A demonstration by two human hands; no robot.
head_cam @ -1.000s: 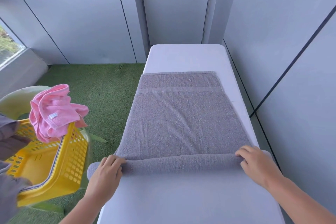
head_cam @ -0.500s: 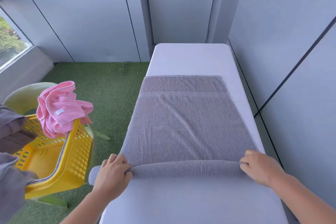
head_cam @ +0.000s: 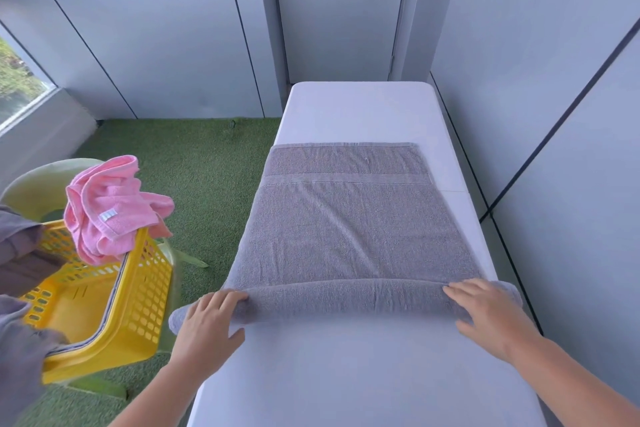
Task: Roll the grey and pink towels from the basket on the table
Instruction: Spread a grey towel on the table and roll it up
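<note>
A grey towel (head_cam: 346, 236) lies spread along the white table (head_cam: 360, 107). Its near end is rolled into a thick tube (head_cam: 346, 298) across the table's width. My left hand (head_cam: 207, 326) rests on the tube's left end, fingers laid over the top and thumb on the near side. At the right end, my right hand (head_cam: 485, 314) presses on the tube with fairly straight fingers. A crumpled pink towel (head_cam: 107, 211) hangs over the rim of the yellow basket (head_cam: 145, 295) to the left of the table.
The basket sits tilted on a pale green chair (head_cam: 41, 180) over green turf (head_cam: 207, 184). Dark grey cloths (head_cam: 20, 253) drape its left side. Grey wall panels (head_cam: 554, 114) stand close along the table's right edge and far end.
Both hands have pushed the rolled end a little farther up the towel, and the tube is thicker. Their fingers lie flatter on it than before.
</note>
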